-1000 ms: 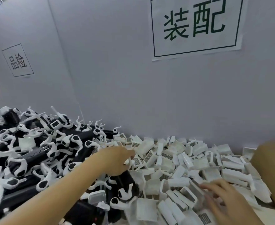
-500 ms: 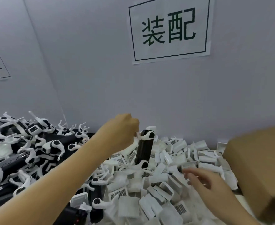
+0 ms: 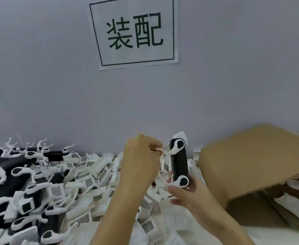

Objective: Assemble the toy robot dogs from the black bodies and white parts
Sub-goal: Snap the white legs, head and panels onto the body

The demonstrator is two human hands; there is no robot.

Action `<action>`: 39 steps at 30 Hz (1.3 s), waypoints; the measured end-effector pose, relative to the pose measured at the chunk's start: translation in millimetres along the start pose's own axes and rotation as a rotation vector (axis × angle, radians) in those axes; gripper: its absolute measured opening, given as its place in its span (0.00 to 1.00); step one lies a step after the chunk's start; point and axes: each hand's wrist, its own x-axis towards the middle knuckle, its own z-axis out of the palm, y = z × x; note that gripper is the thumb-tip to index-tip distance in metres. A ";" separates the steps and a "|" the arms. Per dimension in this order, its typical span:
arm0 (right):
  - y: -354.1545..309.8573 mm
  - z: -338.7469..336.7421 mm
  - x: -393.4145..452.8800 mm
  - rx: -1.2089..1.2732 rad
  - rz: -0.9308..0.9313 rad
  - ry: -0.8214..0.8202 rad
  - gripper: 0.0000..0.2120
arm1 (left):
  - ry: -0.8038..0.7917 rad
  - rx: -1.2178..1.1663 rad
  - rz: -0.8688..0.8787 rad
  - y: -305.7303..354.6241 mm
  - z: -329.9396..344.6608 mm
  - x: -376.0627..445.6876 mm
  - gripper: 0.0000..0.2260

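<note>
Black toy dog body (image 3: 179, 161) stands up tall in my hands. My left hand (image 3: 141, 161) pinches its white leg (image 3: 171, 150); my right hand (image 3: 189, 193) grips the bottom.

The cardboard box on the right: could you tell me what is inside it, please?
Under the raised flap of the cardboard box, a few white parts show in its open side. The flap hides the rest of the inside, so its full contents cannot be seen.

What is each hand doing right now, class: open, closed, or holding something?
Left hand: closed, pinching the upper white leg of the upright black toy dog body.
Right hand: holding the lower end of that same body.
</note>
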 end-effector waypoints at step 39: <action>20.8 13.1 10.6 -0.770 -0.366 0.546 0.13 | -0.277 -0.903 -0.408 -62.3 97.1 -6.5 0.07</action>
